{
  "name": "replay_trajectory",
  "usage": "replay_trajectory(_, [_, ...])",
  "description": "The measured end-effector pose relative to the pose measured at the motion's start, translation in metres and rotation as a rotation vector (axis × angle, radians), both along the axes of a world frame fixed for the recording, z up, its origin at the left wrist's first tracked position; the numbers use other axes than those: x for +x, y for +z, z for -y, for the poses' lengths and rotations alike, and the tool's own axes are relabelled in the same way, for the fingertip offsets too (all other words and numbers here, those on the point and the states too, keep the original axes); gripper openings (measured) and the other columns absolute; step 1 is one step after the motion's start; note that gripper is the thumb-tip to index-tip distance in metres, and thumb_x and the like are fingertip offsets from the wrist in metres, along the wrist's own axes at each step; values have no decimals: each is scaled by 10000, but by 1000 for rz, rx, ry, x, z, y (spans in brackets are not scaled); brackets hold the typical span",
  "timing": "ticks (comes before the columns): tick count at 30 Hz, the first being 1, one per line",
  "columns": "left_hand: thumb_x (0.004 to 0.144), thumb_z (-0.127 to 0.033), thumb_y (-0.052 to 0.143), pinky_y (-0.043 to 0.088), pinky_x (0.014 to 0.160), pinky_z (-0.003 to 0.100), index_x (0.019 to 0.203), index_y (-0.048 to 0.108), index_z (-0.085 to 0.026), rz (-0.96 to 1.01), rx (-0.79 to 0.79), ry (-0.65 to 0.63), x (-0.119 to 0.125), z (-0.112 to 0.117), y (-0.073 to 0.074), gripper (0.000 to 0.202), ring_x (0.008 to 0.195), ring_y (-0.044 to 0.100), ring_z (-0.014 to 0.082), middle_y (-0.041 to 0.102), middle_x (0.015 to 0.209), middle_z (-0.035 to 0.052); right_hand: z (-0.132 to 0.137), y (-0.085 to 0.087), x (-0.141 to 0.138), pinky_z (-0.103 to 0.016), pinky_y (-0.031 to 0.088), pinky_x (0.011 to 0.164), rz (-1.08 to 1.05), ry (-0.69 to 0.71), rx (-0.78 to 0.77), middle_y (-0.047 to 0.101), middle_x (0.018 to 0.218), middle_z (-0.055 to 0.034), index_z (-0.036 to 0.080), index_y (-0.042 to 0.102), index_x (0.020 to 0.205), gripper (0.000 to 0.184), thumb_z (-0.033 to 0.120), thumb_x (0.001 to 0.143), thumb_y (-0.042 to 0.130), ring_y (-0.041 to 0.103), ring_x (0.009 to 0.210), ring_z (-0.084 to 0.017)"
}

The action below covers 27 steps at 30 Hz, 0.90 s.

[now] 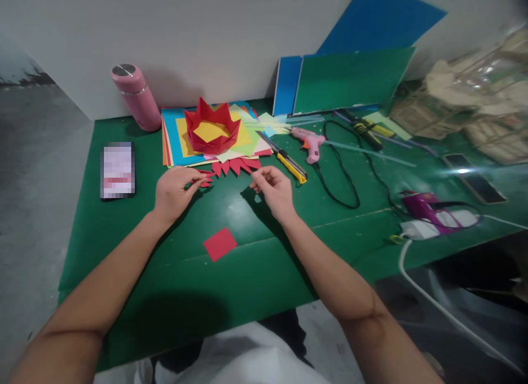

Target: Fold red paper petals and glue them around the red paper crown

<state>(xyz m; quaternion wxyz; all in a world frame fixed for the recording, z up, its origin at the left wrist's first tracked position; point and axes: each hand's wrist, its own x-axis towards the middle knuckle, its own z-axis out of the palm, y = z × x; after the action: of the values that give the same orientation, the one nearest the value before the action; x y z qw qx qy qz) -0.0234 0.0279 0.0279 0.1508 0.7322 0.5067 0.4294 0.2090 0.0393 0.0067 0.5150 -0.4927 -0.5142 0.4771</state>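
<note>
My left hand (174, 190) is closed in a pinch on a small red folded paper piece (206, 179). Several pointed red paper pieces (236, 166) lie in a row between my hands, at the front edge of the paper stack. By the right end of that row, my right hand (274, 191) has its fingers curled and thumb tip pressed in; whatever it may hold is hidden. A flat red paper square (220, 244) rests on the table nearer my body. Behind my hands, a red ring of folded paper points (212, 139) stands on the stack of coloured sheets (170, 139).
A pink bottle (138, 100) and a blurred-out flat item (117, 170) are at left. To the right lie a yellow utility knife (289, 163), pink glue gun (308, 143), cable, phone (474, 177) and power strip (424, 229). Boards (350, 81) lean on the wall.
</note>
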Motion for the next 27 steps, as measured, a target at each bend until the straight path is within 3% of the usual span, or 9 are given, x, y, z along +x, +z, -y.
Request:
replay_trajectory(3, [901,-357,573,491,810,355,801,715,-240,-201,128,-30,-15,-10,-8,209,826,656,191,742,846,38,-3,-2,0,-214,436,508,-1,-13,14,606,584,41,211,578,754,300,479,747,715,504,489,-69])
replay_trajectory(6, [908,-298,548,477,798,377,798,715,-230,-310,133,-52,-22,-16,-18,211,833,632,210,719,839,55,-4,-3,0,-221,435,520,-3,29,11,604,580,40,209,576,752,342,518,726,721,499,492,-71])
replay_trajectory(11, [811,-158,543,458,868,404,759,683,-205,-291,82,5,-18,-15,-25,157,927,608,224,674,946,68,2,-1,0,-237,430,550,100,88,102,596,609,30,206,600,760,314,508,783,684,517,533,-88])
replay_trajectory(13, [767,-128,542,452,883,407,718,650,-208,-228,80,30,-14,-13,-24,143,927,605,223,661,934,61,7,4,-1,-259,454,625,216,292,229,637,706,-3,203,651,785,271,472,811,677,564,631,-111])
replay_trajectory(16, [747,-99,517,451,864,397,702,598,-206,-148,85,64,-9,-11,-21,142,876,604,216,646,853,48,18,11,-7,-330,450,832,443,806,452,664,946,-61,226,731,945,316,492,775,714,593,898,-177])
replay_trajectory(18, [754,-91,500,451,843,382,716,577,-205,-107,92,85,-6,-8,-19,143,849,599,209,638,821,40,23,13,-11,-376,405,906,609,989,536,629,1043,-79,256,734,1043,407,533,745,721,549,1000,-213])
replay_trajectory(22, [810,-131,503,450,827,345,787,585,-208,-33,49,-19,6,2,-16,115,846,590,192,651,853,34,22,8,-13,-398,367,908,763,948,557,595,1039,-78,287,744,1032,337,505,781,693,506,1003,-221])
replay_trajectory(25, [849,-222,541,464,792,314,907,607,-205,25,-101,-183,20,15,-15,89,812,594,173,648,889,33,13,0,-8,-365,390,862,700,815,533,625,947,-71,225,746,927,223,414,824,686,527,920,-197])
replay_trajectory(27, [825,-285,612,478,749,292,993,596,-201,61,-227,-283,30,22,-15,189,783,597,158,642,925,34,7,-3,-5,-345,412,828,616,685,481,646,906,-67,193,721,865,172,357,841,677,549,881,-187])
